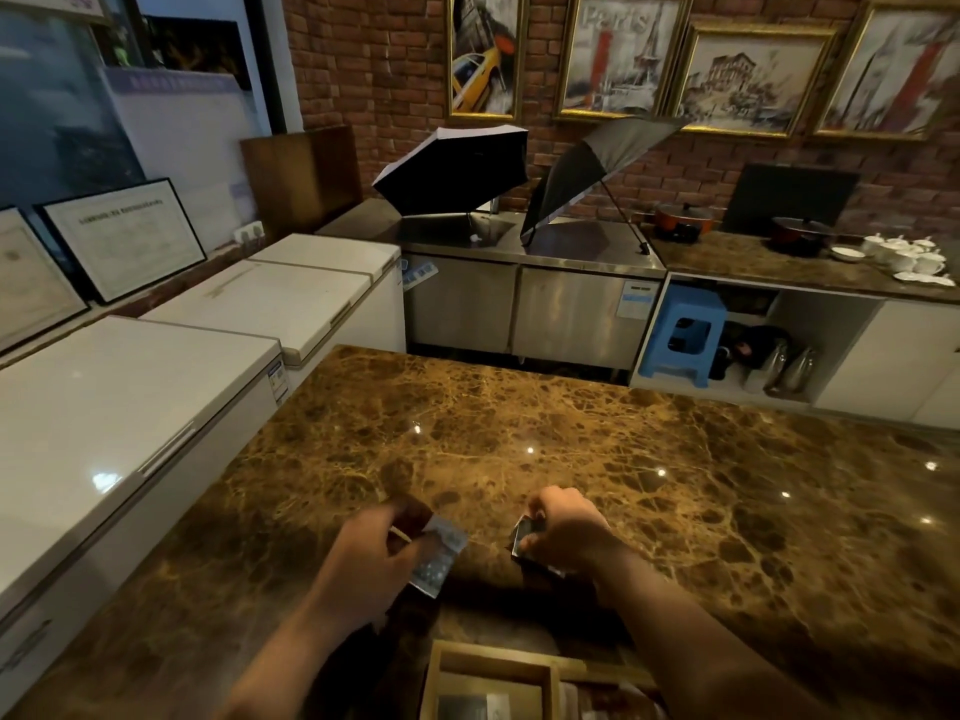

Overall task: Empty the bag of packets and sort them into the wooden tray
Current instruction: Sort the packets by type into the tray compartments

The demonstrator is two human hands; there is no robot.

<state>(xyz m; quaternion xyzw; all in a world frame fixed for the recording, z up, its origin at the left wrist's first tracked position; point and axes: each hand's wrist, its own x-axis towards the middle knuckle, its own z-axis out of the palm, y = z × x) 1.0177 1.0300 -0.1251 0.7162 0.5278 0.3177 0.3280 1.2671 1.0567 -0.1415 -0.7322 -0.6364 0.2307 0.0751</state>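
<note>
My left hand (371,556) holds a pale blue-grey packet (439,558) and what looks like a brown one behind it, above the marble counter. My right hand (566,530) grips a dark packet (524,537) with its fingers curled round it. The two hands hover side by side, a little apart. Below them, at the bottom edge, is the wooden tray (441,662) with dividers; one compartment shows packets lying inside (467,706). The bag is not clearly visible; a dark shape lies under my forearms.
The brown marble counter (571,439) stretches ahead and to the right. White chest freezers (130,402) stand along the left. Beyond are a steel counter with two open black umbrellas (452,168), a blue stool (685,330) and white cups (904,254).
</note>
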